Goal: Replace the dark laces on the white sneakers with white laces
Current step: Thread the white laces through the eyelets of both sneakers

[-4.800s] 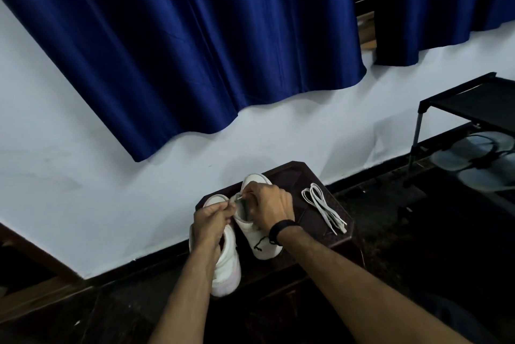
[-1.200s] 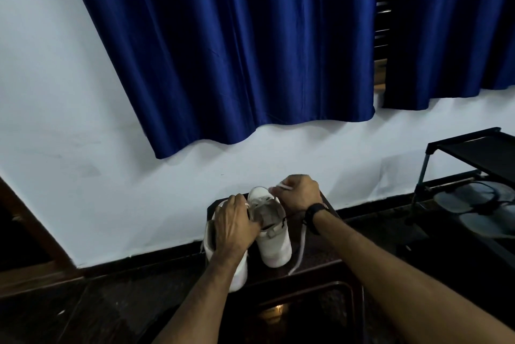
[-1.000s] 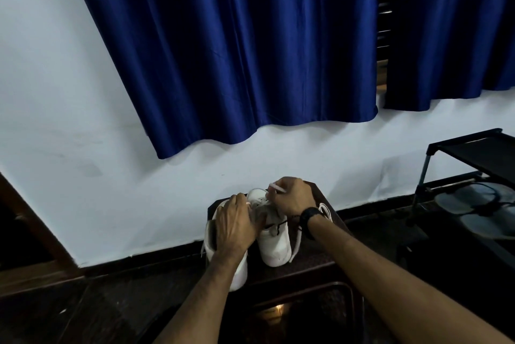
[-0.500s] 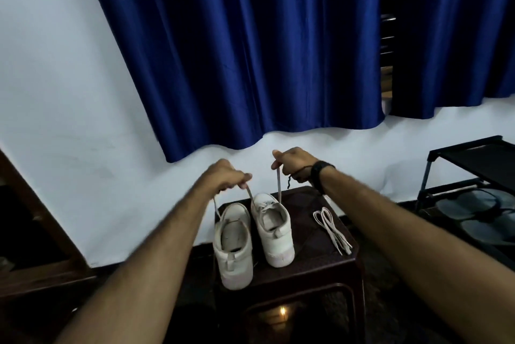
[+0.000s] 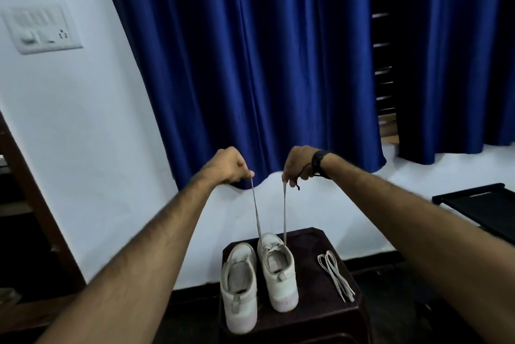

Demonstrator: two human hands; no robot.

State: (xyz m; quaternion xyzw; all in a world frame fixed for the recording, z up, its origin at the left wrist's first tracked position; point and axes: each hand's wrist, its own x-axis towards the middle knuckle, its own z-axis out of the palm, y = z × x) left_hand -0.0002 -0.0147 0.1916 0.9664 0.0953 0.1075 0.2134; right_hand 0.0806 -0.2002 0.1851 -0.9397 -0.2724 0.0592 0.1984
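Two white sneakers stand side by side on a dark stool [image 5: 315, 318], heels toward me. The right sneaker [image 5: 278, 271] has a white lace [image 5: 284, 212] threaded through it, and both ends run taut upward. My left hand [image 5: 228, 166] pinches one end and my right hand [image 5: 298, 164] pinches the other, both held high above the shoe. A dark lace [image 5: 302, 173] also dangles from my right hand. The left sneaker [image 5: 239, 285] shows no lace. A second bundled white lace [image 5: 335, 276] lies on the stool to the right of the shoes.
Blue curtains [image 5: 264, 65] hang on the white wall behind the stool. A black shoe rack [image 5: 479, 204] stands at the right edge. A switch panel [image 5: 41, 28] is on the wall at upper left, and dark wooden furniture [image 5: 30, 204] stands at the left.
Both hands have risen from the right sneaker's tongue, pulling the white lace ends up taut. My view has tilted upward and the stool sits lower in the frame.
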